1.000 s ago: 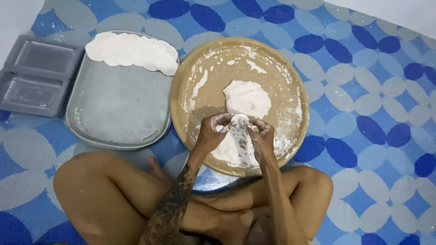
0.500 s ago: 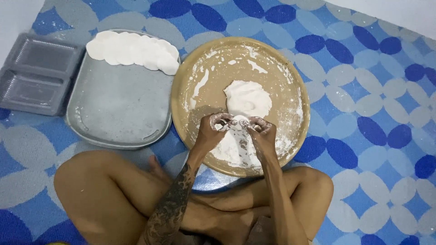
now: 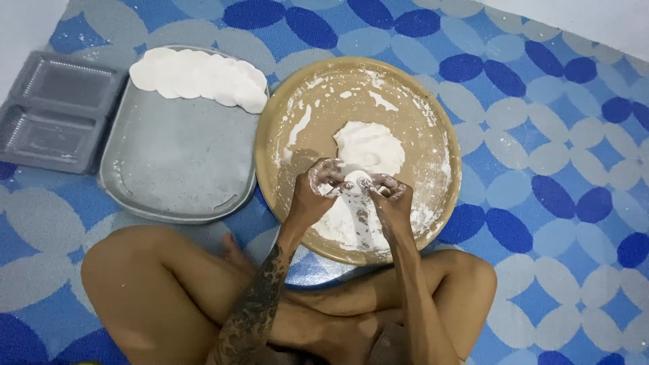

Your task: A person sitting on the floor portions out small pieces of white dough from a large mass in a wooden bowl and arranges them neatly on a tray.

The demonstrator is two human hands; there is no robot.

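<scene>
Both hands are raised together over the near half of a round tan tray (image 3: 433, 108), fingers floured white. The left hand (image 3: 316, 192) and the right hand (image 3: 391, 199) meet at a small piece of white dough (image 3: 354, 181), pinched between the fingertips of both — each hand is closed on it, thumbs uppermost. The piece sits just above the tray surface, directly in front of a larger mound of white dough (image 3: 369, 146) resting near the tray's centre. Loose flour (image 3: 341, 226) is smeared across the tray beneath the wrists and along its far rim.

To the left, just beside the round tray, lies a grey metal tray (image 3: 179, 162) with rounded corners. A row of flat white dough discs (image 3: 199, 78), overlapping one another, runs along its far edge; the rest of its surface carries a light dusting. Further left, a clear plastic compartment container (image 3: 57, 111) sits on the mat.

All items rest on a blue and grey patterned floor mat (image 3: 554, 155). The person sits cross-legged — knees at the lower edge, the left forearm tattooed.
</scene>
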